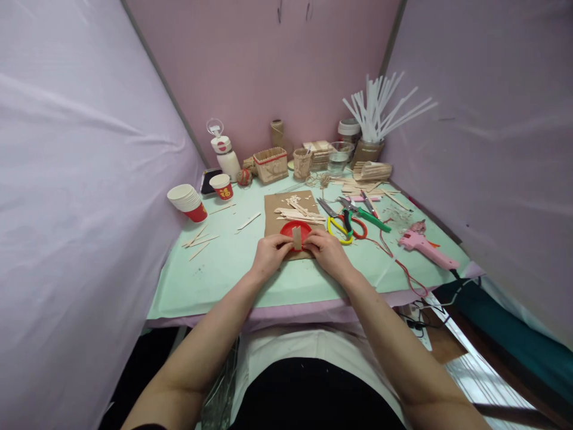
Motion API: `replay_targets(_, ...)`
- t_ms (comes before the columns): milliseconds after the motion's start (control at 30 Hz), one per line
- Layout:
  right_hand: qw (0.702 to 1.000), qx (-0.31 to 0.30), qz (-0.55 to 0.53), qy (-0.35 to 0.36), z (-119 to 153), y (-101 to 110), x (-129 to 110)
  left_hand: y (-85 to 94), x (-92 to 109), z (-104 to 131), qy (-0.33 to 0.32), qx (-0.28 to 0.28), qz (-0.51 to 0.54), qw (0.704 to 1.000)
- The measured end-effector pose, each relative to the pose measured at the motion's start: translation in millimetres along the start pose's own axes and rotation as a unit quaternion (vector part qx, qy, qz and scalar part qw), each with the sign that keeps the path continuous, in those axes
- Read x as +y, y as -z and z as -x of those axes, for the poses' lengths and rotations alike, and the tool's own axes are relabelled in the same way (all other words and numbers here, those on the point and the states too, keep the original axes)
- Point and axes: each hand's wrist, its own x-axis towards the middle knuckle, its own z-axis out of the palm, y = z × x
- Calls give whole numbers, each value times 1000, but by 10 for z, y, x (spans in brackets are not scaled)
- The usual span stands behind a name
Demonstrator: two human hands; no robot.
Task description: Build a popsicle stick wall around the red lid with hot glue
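Close to the table's front edge, a round red dish-like piece (285, 227) lies between my hands, over a brown cardboard sheet (274, 209). A short, flat piece of wooden stick (296, 237) stands upright against its near side. My left hand (271, 252) is closed, thumb and fingers pinched at the left of the stick piece and the red rim. From the right, my right hand (329, 252) pinches at the same rim in the same way. The fingers hide exactly where each grip lies. Just beyond, wooden sticks (295, 215) and small chips rest on the cardboard.
Right of the cardboard lie yellow-and-red-handled scissors (340, 230) and green-handled pliers (373, 219). A pink glue gun (427, 248) sits farther right with its cord. Stacked paper cups (188, 203) stand left. Along the back are a woven-look basket (271, 165) and white sticks (378, 107) in a jar.
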Motion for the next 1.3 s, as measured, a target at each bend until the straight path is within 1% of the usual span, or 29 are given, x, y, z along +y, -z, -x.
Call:
replay_targets(367, 1000, -3, -3, -1, 1, -2, 4, -13, 2, -1, 27, 5, 15, 1000)
replay_targets(700, 1000, -9, 0, -5, 1, 7, -8, -10, 25, 17, 30, 7, 14, 999)
replay_targets(1100, 1000, 0, -17, -8, 6, -8, -2, -21, -4, 22, 22, 8, 15, 1000)
replay_targets(1300, 999, 12, -35, -14, 38, 36, -30, 30, 8, 22, 7, 2, 6, 1000)
